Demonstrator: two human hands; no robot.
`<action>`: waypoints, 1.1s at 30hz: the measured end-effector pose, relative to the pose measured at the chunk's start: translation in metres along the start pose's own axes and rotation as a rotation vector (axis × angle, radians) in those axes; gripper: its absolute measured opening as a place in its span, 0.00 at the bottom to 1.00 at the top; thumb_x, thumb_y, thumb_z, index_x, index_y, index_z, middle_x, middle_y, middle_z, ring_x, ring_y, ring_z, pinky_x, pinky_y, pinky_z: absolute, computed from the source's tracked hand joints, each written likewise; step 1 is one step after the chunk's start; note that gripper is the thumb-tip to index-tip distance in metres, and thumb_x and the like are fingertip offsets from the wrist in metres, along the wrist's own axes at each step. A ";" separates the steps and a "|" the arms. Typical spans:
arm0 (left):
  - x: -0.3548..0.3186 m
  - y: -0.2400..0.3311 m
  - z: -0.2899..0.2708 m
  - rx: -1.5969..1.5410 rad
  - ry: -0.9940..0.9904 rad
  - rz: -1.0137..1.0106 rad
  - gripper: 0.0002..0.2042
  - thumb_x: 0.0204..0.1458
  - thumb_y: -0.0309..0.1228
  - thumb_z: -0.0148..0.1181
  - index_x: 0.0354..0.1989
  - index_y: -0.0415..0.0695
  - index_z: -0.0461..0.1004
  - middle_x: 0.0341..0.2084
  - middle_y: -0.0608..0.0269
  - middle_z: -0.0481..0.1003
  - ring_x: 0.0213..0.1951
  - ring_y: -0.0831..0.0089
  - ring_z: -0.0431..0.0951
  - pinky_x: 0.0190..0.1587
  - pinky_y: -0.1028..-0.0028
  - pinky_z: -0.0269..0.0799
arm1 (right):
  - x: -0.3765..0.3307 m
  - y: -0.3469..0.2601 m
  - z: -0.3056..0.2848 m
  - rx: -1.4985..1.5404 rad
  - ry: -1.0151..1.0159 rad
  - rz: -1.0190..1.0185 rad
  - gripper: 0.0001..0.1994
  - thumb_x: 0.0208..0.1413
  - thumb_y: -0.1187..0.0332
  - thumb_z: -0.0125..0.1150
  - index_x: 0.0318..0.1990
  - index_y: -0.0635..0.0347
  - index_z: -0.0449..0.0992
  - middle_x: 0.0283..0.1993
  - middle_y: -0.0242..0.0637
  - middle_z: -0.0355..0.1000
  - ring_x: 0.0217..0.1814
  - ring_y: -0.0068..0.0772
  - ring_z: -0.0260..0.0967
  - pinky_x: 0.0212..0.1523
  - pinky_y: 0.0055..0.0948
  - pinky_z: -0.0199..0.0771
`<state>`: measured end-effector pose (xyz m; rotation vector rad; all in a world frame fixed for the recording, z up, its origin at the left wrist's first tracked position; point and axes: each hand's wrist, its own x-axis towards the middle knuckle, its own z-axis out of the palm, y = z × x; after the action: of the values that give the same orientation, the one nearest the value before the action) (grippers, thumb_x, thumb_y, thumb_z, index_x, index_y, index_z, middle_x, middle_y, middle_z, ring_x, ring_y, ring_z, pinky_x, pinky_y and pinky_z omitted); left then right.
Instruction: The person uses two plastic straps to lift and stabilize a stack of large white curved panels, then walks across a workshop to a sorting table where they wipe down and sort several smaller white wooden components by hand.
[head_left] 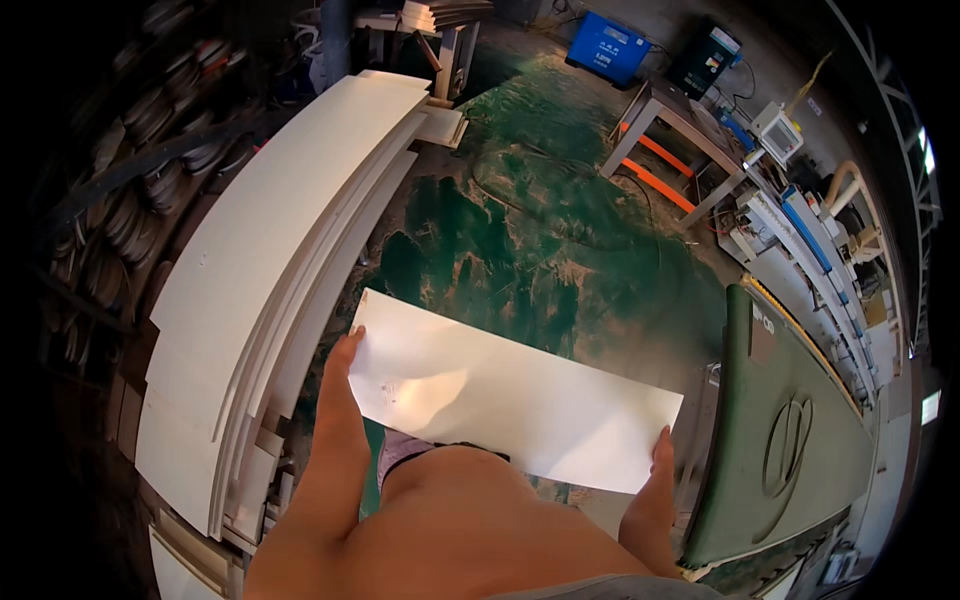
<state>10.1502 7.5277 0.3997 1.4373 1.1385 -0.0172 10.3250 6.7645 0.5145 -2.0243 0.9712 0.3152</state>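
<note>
A long white rectangular panel (pixel 510 385) is held out level in front of my body, tilted down toward its right end. My left hand (pixel 350 347) grips its left short edge, with the fingers mostly hidden beneath. At the opposite end, my right hand (pixel 661 455) is closed on the right short edge, its fingertips showing along the side. Faint marks show near the panel's left end, and light and shadow fall across its glossy face.
To the left lies a tall stack of long white boards (pixel 270 220). A green-topped table (pixel 790 430) with a loose cable stands on the right. Beyond the worn green floor (pixel 560 220) are a metal workbench (pixel 680 125), a blue box (pixel 608 48) and a long machine (pixel 800 235). Edge-band rolls (pixel 150 115) fill shelves at far left.
</note>
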 end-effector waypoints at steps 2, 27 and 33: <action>0.024 0.078 0.060 0.017 -0.026 0.081 0.42 0.50 0.59 0.56 0.60 0.29 0.62 0.57 0.42 0.67 0.58 0.57 0.67 0.60 0.65 0.59 | 0.028 -0.019 0.015 -0.022 0.078 0.093 0.40 0.59 0.35 0.42 0.63 0.65 0.63 0.63 0.45 0.65 0.62 0.37 0.62 0.58 0.33 0.61; 0.644 0.782 0.410 0.600 0.040 0.164 0.44 0.45 0.69 0.48 0.57 0.39 0.70 0.56 0.48 0.70 0.59 0.53 0.69 0.60 0.63 0.62 | 0.433 -0.590 0.326 0.452 0.169 0.186 0.25 0.59 0.35 0.41 0.21 0.42 0.66 0.08 0.20 0.46 0.07 0.19 0.38 0.10 0.28 0.31; 0.775 0.875 0.422 0.307 -0.017 0.027 0.42 0.46 0.67 0.48 0.56 0.40 0.72 0.55 0.50 0.71 0.56 0.56 0.72 0.59 0.66 0.63 | 0.512 -0.767 0.401 0.439 0.126 0.192 0.25 0.58 0.35 0.42 0.22 0.42 0.66 0.08 0.21 0.48 0.08 0.19 0.40 0.10 0.27 0.32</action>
<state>11.3424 7.8708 0.4741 1.7191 1.1377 -0.1919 11.2801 7.0723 0.4481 -1.5698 1.1999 0.0649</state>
